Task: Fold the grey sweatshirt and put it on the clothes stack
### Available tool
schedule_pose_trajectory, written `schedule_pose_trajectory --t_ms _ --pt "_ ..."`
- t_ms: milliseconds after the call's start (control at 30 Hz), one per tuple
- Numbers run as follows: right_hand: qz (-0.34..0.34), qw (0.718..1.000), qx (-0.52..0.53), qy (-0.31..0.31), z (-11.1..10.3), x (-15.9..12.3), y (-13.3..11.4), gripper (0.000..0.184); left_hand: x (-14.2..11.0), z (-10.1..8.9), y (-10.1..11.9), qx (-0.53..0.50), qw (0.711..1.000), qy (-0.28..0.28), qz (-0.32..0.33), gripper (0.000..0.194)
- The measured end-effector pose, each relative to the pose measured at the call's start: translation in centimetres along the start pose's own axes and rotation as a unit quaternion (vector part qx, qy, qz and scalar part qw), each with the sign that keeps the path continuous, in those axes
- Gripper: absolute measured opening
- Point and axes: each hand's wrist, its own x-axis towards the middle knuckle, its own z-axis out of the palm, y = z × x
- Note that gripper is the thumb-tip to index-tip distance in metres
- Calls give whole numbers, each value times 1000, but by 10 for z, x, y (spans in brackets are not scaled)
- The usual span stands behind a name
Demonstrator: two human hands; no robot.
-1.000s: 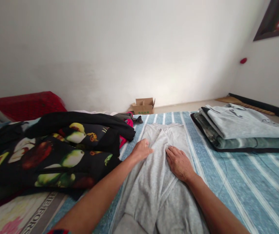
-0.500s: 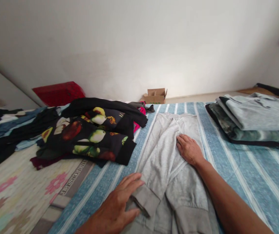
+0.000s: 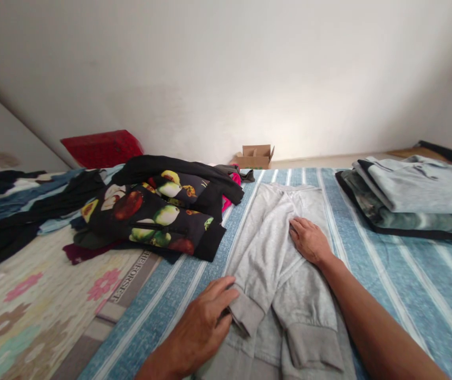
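The left grip (image 3: 210, 322), half-parted, touches a cuff (image 3: 249, 315) of the grey garment (image 3: 265, 248), any hold being unclear, while the right grip (image 3: 308, 240), flattened and grasping nothing, rests on the garment beneath it.

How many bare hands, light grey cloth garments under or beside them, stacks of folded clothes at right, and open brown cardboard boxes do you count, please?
Left hand and right hand, both bare: 2
Light grey cloth garment at the hands: 1
Stack of folded clothes at right: 1
Open brown cardboard box: 1
Total: 5
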Motion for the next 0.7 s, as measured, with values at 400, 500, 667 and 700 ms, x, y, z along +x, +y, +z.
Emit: schedule_pose_trajectory --t_ms 400,500,667,700 --pt "-1 1000 12 1 1 0 0 36 -2 2 1 5 999 -45 -9 45" --pt "-4 1000 11 2 3 1 -1 36 -3 1 4 5 998 -62 -11 48" --pt "1 1000 7 -1 1 0 0 36 4 0 12 8 999 -52 15 34" --pt "2 1000 6 -2 1 0 0 36 6 1 13 10 999 -43 20 33"
